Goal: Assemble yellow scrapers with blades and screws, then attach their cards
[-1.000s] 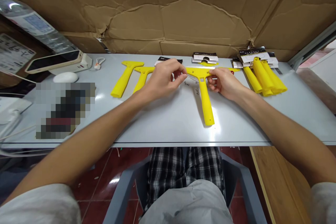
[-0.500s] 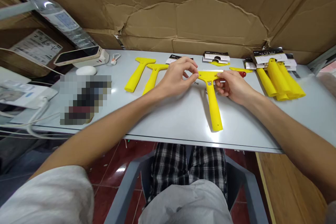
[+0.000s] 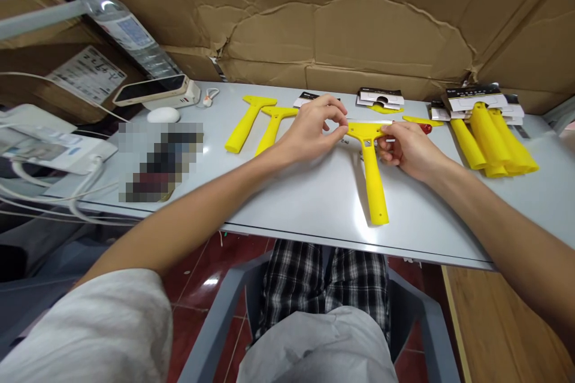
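Note:
Between my two hands is a yellow T-shaped scraper (image 3: 374, 176), its handle pointing toward me and a thin metal strip along its far edge. Thumb and forefinger of my left hand (image 3: 318, 125) pinch the left corner of its head. At the opposite corner, my right hand (image 3: 406, 146) grips the head, with its lower fingers curled underneath. Tiny metal parts (image 3: 345, 140) lie on the table by the head, too small to name. Just behind my right hand shows a red tool handle (image 3: 424, 128), partly covered.
Left of my hands lie two yellow scraper handles (image 3: 245, 125). Packaged yellow scrapers (image 3: 492, 137) are piled at the right, and a flat yellow piece (image 3: 422, 120) rests nearby. A phone (image 3: 150, 91), white mouse (image 3: 163, 115), bottle (image 3: 130, 33) and cables occupy the left side. Cardboard (image 3: 381, 30) stands behind.
The whole scene has shifted slightly to the right in view as the head camera turned. Both hands keep the same hold on the scraper.

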Tool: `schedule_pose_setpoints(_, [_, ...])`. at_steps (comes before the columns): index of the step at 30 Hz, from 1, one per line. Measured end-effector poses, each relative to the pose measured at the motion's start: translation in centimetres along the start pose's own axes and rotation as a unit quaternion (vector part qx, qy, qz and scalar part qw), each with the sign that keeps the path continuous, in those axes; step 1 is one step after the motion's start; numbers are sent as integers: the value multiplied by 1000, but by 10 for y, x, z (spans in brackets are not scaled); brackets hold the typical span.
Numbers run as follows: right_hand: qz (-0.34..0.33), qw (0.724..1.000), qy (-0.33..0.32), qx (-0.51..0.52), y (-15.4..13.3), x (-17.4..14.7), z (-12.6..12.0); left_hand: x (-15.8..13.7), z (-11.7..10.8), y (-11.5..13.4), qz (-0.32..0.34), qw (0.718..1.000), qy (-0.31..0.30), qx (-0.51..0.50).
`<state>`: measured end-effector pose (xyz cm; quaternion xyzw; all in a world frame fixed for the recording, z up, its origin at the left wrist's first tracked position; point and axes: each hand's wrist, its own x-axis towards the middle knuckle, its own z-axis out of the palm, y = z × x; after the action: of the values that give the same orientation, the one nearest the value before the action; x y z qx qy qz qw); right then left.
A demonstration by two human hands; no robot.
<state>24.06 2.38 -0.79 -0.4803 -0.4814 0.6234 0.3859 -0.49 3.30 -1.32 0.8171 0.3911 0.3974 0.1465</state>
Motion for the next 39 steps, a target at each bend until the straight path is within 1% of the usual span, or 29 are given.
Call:
schedule_pose_setpoints(6, [6,1000,8,-7,-2,-1,1,-1,1,-1,17,1000,2,12])
schedule_pose_setpoints(18, [-4,1000,-4,-14,1,1,-1,1,2,-6,10,1000,16,23])
schedule_pose_setpoints(25, [-12,1000,-15,-20,3,2,-1,2,-1,-6,28,999,1,33])
schedule_pose_setpoints(29, [-14,999,-15,-29,3,1,0,0,0,-5,28,999,-1,30])
schedule_pose_setpoints(32, [-17,999,-20,-26,2,1,0,0,1,-3,19,1000,-2,19])
schedule_pose_setpoints(39, [-12,999,-16,-25,1,0,1,1,1,1,-37,999,0,-14])
